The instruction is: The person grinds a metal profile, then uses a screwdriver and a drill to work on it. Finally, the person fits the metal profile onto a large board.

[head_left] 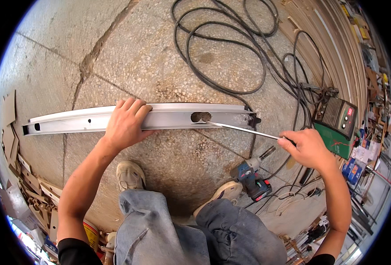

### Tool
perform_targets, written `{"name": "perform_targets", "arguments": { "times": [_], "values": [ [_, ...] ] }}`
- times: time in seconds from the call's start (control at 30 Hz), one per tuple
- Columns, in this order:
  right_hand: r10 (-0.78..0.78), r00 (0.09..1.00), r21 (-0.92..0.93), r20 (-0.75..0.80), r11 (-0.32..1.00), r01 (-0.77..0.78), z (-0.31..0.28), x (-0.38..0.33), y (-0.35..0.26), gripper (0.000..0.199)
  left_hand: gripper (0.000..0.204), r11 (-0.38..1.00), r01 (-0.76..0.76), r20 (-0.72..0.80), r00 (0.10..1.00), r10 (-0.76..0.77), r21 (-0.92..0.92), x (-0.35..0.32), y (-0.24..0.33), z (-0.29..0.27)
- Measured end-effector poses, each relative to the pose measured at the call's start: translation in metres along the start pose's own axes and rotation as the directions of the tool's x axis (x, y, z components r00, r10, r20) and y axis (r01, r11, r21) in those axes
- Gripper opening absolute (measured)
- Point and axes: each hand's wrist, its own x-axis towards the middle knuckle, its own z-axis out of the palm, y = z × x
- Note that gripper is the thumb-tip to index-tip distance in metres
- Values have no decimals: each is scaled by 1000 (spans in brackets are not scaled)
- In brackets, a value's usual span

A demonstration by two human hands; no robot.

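Note:
A long silver metal channel (173, 115) lies crosswise on the floor before me. It has small holes toward its left end and a larger figure-eight-shaped cutout right of its middle. My left hand (127, 121) is closed over the channel left of that cutout, fingers across the far edge and thumb along the near one. My right hand (308, 148) grips the black handle of a long, thin metal rod tool (248, 130); whether it is a file or a screwdriver I cannot tell. The tool's tip reaches the cutout's near right edge.
A cordless drill (250, 176) lies right of my shoe. Black cable (224, 90) loops beyond the channel, toward a green boxy machine (336, 126) at the right. Long boards (332, 48) line the far right. Cardboard and wood scraps (41, 201) pile up at the left.

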Motion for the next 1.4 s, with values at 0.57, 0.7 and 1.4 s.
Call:
{"name": "perform_targets", "arguments": {
  "times": [0.57, 0.7, 1.4],
  "values": [
    [-257, 966, 220, 5, 943, 250, 101, 66, 109, 40, 74, 998, 43, 42, 998, -41, -36, -1, -5, -3],
    [-387, 922, 100, -33, 916, 388, 131, 78, 124, 45, 69, 999, 31, 2, 1000, -31, -20, 1, -3, -4],
    [251, 967, 273, 32, 929, -250, 69, -55, -71, 58, 67, 991, -57, -185, 982, 35, -118, -6, 1, -4]
  ]
}}
